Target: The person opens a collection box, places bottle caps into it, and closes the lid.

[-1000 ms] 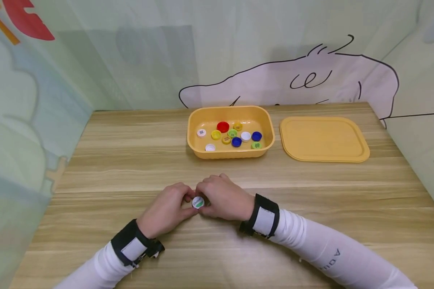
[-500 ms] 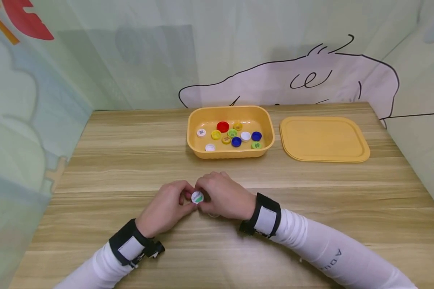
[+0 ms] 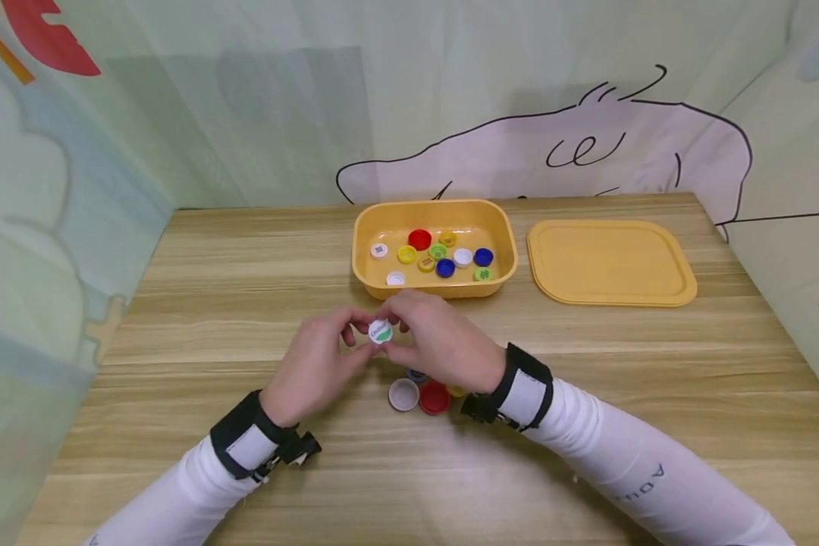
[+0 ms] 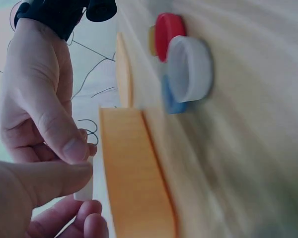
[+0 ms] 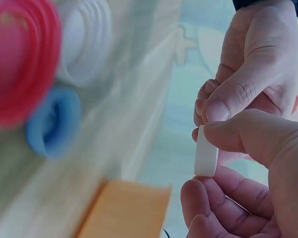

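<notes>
A small white bottle cap (image 3: 381,331) with green and lettering on its top is up between both hands, just in front of the yellow box (image 3: 437,291). My left hand (image 3: 317,364) pinches it from the left. From the other side my right hand (image 3: 450,345) pinches the same cap, thumb on one edge and fingertips on the other, as the right wrist view shows. Below the hands lie a white cap (image 3: 403,394), a red cap (image 3: 434,398) and a blue cap (image 5: 53,121). A yellow cap (image 3: 456,391) is partly hidden by the right hand.
Inside the box are several caps, among them a large red one (image 3: 419,240) and a blue one (image 3: 446,268). The flat yellow lid (image 3: 613,262) lies to its right on the wooden table (image 3: 246,265). Printed curtains stand behind and at the sides.
Both hands have carried the white-and-green cap away from the body toward the box. The caps on the table under the hands, mostly hidden before, now show. The box's contents look unchanged.
</notes>
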Tool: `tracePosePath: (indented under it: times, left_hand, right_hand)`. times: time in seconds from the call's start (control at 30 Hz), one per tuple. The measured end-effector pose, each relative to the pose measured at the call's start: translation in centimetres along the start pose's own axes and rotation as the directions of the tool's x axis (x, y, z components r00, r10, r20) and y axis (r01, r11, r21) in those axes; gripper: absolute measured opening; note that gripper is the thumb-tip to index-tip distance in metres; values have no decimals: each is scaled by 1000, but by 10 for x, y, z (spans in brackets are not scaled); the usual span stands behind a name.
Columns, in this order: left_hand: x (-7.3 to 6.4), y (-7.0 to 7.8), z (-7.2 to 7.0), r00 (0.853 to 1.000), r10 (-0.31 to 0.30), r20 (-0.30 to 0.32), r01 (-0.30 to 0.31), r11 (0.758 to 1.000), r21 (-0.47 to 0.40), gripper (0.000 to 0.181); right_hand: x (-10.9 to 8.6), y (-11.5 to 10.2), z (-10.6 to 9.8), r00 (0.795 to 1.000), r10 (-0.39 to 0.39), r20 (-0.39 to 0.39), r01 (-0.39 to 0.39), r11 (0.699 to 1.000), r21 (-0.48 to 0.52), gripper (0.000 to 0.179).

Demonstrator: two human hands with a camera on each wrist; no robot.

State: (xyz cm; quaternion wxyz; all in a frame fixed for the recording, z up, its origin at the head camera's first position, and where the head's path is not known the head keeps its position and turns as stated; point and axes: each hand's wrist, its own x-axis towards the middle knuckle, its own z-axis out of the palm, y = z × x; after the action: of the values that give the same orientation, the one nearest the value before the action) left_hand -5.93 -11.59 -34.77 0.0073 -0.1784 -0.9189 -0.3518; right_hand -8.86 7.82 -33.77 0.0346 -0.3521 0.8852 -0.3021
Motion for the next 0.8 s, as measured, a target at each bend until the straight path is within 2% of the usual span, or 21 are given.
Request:
tracePosePath:
  times: [0.23, 0.4, 0.6, 0.8]
  left_hand:
    - [23, 13, 1, 996, 13, -83, -13, 1000, -8, 28]
    - [46, 20, 5, 993, 25, -117, -30, 999, -34, 28]
    - [72, 25, 12, 991, 18, -136, -28, 997, -72, 27]
    - [89, 26, 20, 988, -4, -154, -6, 998, -63, 27]
  right_hand:
    - [6, 8, -19, 992, -7, -123, 13, 999, 51, 29]
    - [10, 19, -30, 981, 45, -191, -40, 999, 27, 29]
    - [18, 34, -39, 967, 100, -233, -96, 995, 27, 30]
    - [25, 46, -41, 957, 152, -248, -148, 988, 35, 28]
